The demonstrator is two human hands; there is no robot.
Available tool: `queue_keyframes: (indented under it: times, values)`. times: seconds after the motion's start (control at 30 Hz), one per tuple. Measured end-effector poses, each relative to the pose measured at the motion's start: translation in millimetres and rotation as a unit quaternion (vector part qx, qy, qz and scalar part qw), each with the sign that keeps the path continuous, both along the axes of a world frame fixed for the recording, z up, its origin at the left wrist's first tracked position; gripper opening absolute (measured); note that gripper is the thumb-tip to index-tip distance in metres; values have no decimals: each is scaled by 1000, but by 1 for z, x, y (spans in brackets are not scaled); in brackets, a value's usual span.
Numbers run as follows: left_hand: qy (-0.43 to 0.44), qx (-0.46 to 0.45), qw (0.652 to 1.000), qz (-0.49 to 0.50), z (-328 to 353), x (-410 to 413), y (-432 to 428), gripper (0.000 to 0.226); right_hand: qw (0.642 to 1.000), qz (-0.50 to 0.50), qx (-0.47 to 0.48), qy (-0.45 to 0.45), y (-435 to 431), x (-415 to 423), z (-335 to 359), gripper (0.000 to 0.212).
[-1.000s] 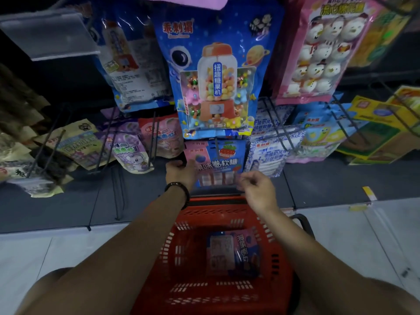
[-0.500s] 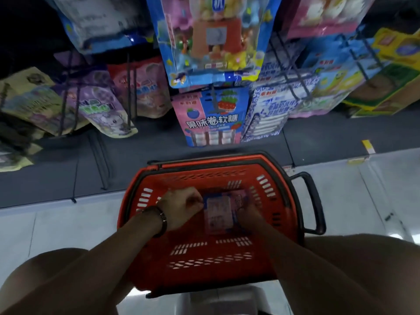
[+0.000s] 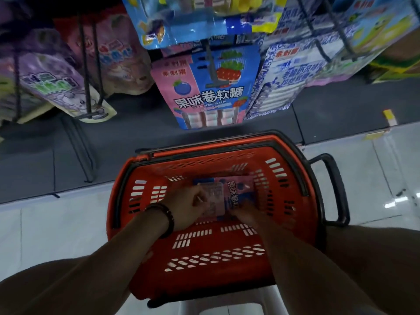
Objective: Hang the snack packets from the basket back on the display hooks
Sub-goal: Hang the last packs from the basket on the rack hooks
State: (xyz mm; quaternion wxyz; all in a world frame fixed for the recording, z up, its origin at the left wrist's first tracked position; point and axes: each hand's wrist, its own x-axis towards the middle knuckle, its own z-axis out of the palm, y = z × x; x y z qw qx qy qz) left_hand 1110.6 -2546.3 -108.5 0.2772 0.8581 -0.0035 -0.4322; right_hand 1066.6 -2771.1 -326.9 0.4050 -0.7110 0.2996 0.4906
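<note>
1. Basket (image 3: pixel 229 155): red, with slotted walls. It stands directly in front of me, between my forearms, over the pale tiled floor (image 3: pixel 375 178). One black handle (image 3: pixel 336 189) juts out on its right side.

2. Packet (image 3: pixel 238 189): pink and blue. It lies flat on the basket bottom, nearer the far wall, printed face up.

3. Left hand (image 3: pixel 186 208): inside the basket, with a black band (image 3: pixel 164 214) on the wrist. My fingers curl over the packet's left edge and grip it.

4. Right hand (image 3: pixel 247 214): inside the basket, at the packet's near right corner and touching it. The hand is blurred, so I cannot tell whether these fingers grip the packet or only rest on it.

5. Display: beyond the basket, a hung packet (image 3: pixel 204 96) with the same print hangs on a dark hook (image 3: pixel 210 64). Its lower edge is near the dark shelf base (image 3: pixel 136 133). White-and-blue packets (image 3: pixel 286 83) hang just to its right. Purple packets (image 3: pixel 52 83) hang on wire hooks well to its left.
</note>
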Motion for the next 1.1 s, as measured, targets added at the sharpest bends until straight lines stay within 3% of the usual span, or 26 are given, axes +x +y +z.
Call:
queue_keyframes:
  times: [0.13,0.2,0.3,0.4,0.5,0.7,0.83,0.97,1.1]
  values:
    - [16,1,1000,10,-5,2,-6,20,988,-3,-111,-104,-13,-2,-24,73]
    - [12,1,1000,8,-7,4,-9,21,985,-15,-147,-91,-5,7,0,77]
    - [11,-3,1000,14,-9,5,-12,22,992,-89,-70,-59,1,14,7,70]
    - [15,1,1000,16,-11,5,-10,22,988,-137,-54,-34,5,21,-5,79]
    - [17,-1,1000,19,-15,5,-7,22,983,-168,-39,-66,7,22,-11,51]
    - [26,2,999,40,-15,5,-1,16,996,-25,-46,-77,15,24,11,15]
    - [26,20,999,43,-15,3,10,17,997,7,32,-69,14,23,36,57]
    - [-4,44,998,42,-18,-6,23,13,988,68,82,-109,21,27,72,42]
    - [-52,49,995,71,-4,-23,32,49,964,198,126,-126,19,41,142,34]
